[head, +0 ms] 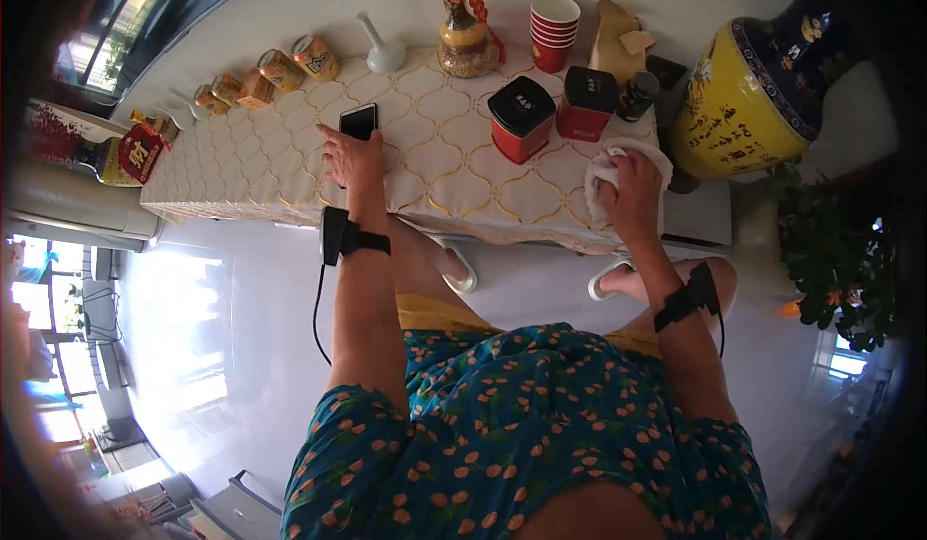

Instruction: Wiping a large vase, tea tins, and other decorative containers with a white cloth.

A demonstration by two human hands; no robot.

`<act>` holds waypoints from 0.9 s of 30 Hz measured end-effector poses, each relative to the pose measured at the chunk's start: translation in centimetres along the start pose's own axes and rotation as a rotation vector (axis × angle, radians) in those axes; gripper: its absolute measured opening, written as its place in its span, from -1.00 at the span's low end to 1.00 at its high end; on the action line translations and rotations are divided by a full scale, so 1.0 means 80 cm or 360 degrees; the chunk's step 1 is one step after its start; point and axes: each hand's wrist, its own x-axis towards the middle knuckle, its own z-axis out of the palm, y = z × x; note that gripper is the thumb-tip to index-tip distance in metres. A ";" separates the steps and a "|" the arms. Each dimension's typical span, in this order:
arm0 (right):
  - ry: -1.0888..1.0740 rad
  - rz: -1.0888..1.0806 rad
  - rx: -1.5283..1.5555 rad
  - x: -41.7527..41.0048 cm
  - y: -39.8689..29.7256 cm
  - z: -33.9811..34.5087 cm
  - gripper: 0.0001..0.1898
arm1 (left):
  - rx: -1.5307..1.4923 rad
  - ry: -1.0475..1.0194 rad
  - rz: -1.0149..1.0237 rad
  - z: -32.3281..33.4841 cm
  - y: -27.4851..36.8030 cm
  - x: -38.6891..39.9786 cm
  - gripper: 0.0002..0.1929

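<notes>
My right hand [633, 191] grips a white cloth [600, 178] pressed on the right end of the patterned tablecloth [463, 170]. My left hand [352, 154] rests at the near edge of a dark-screened smartphone [358, 121], its fingers apart; whether it bears on the phone or only on the tablecloth is hard to tell. Between my hands, closer to the right one, stand two red tins with black lids, one [520, 123] in front and left of the other [586, 105]. A small dark jar [639, 96] stands just beyond the cloth.
Stacked paper cups [555, 33], a brown paper bag [614, 40], a decorated glass bottle [467, 47] and a white vase [385, 53] line the wall side. Several drink cans [316, 57] stand at the back left. A large yellow and blue vase [746, 105] stands beyond the right end, near a leafy plant [833, 250].
</notes>
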 end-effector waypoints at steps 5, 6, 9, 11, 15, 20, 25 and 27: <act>0.0016 0.0021 0.0024 -0.002 0.003 0.003 -0.62 | -0.0506 0.0515 0.0887 0.016 -0.011 -0.043 -0.24; 0.0009 0.0025 0.0008 -0.003 0.007 0.001 -0.61 | -0.0704 0.0245 0.1100 0.011 0.005 -0.068 -0.28; -0.0012 0.0033 0.0022 0.002 -0.005 -0.004 -0.59 | -0.1063 0.0033 0.1046 0.032 0.024 -0.125 -0.46; -0.0019 0.0064 -0.0027 -0.004 0.002 -0.005 -0.58 | -0.0975 -0.0253 0.0740 0.021 0.046 -0.182 -0.63; 0.0012 0.0103 -0.0014 -0.003 -0.002 -0.003 -0.53 | -0.1032 -0.0455 0.1447 0.026 0.069 -0.233 -0.74; 0.0003 0.0059 0.0033 -0.003 -0.002 -0.012 -0.55 | -0.0974 -0.0118 0.1033 0.063 0.082 -0.226 -0.55; -0.0003 0.0027 0.0084 0.000 0.000 -0.011 -0.56 | -0.1115 0.0181 0.0957 0.071 0.092 -0.194 -0.07; 0.0035 0.0049 0.0035 -0.005 0.007 -0.015 -0.59 | -0.1413 0.0032 0.0979 0.079 0.115 -0.191 -0.01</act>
